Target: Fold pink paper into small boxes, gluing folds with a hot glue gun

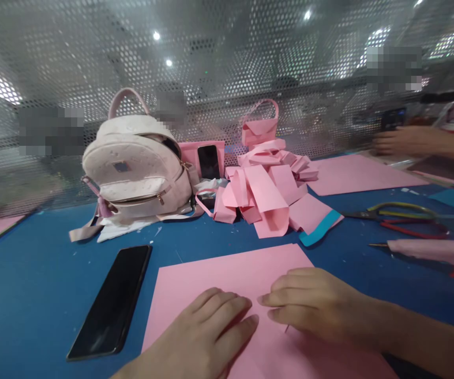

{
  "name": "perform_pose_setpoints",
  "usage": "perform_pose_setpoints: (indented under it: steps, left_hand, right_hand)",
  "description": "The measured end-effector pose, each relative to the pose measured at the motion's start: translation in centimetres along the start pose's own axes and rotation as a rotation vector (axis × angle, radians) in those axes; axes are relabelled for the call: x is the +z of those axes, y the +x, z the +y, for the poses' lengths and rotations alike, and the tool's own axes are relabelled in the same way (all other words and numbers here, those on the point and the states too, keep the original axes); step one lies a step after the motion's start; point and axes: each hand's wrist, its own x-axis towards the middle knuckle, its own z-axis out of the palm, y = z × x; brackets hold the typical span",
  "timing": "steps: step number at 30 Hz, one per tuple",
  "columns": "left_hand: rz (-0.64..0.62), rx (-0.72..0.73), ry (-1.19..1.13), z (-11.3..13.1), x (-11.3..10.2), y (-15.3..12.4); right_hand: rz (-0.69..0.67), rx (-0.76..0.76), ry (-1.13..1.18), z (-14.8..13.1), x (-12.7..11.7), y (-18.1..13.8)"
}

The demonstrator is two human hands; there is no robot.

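Blue table (37, 284), backpack (132, 158), scissors (404, 213), phone (112, 302) beside pink paper (230, 276), hands (211, 329) (322, 305) atop, grip unclear

from my remote seat i see a pale backpack (132, 158) standing on the blue desk (33, 284), a pink tassel (102, 205) at its side. a dark phone (110, 302) lies flat nearer me; a smaller phone (208, 162) stands propped beside the bag. metal mesh (219, 68) rises behind.
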Motion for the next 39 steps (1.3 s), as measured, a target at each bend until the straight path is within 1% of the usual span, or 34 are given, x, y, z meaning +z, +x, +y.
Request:
perform_pose_setpoints:
  steps: [6,13,22,29,39]
  left_hand:
    - [0.013,-0.012,-0.028,0.0,0.3,-0.1]
    - [0.021,-0.018,-0.034,0.1,-0.1,-0.2]
    - [0.028,-0.001,-0.017,0.3,-0.3,0.0]
    - [0.021,0.013,0.008,0.4,-0.5,0.0]
    - [-0.018,0.014,-0.007,0.6,-0.6,0.1]
  right_hand:
    - [0.022,-0.011,0.028,-0.1,-0.1,0.2]
    - [0.025,-0.019,0.016,0.0,0.2,-0.3]
    - [-0.019,0.004,0.059,-0.2,0.4,-0.5]
    - [-0.049,0.009,0.041,-0.3,0.3,-0.6]
    - [-0.157,0.011,0.191,0.1,-1.1,0.0]
